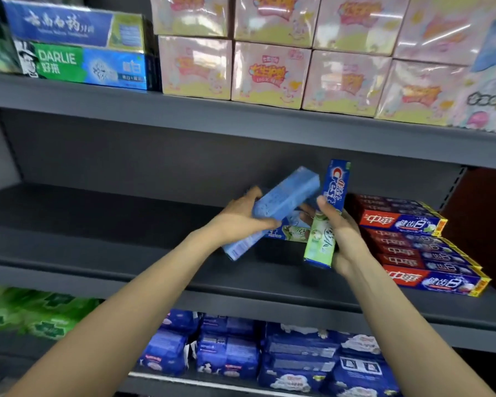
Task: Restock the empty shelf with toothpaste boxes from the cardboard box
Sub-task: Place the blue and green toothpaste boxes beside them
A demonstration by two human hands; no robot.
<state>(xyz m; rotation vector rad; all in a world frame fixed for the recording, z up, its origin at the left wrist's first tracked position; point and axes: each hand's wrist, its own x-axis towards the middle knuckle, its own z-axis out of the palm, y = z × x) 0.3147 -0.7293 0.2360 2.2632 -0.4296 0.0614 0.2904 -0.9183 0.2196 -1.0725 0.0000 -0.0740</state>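
Note:
Both my hands are raised in front of the dark grey middle shelf (103, 253). My left hand (241, 222) grips a light blue toothpaste box (281, 204), tilted with its far end up and to the right. In my right hand (344, 239) is a blue and green Crest toothpaste box (328, 216), held nearly upright. Another Crest box (289, 233) lies flat on the shelf behind the two hands, partly hidden. The cardboard box is out of view.
Red and blue toothpaste boxes (421, 250) are stacked at the right end of the middle shelf. The upper shelf holds Darlie boxes (83, 64) and pink wrapped packs (269, 73). Below are green packs (32, 313) and blue packs (269, 356).

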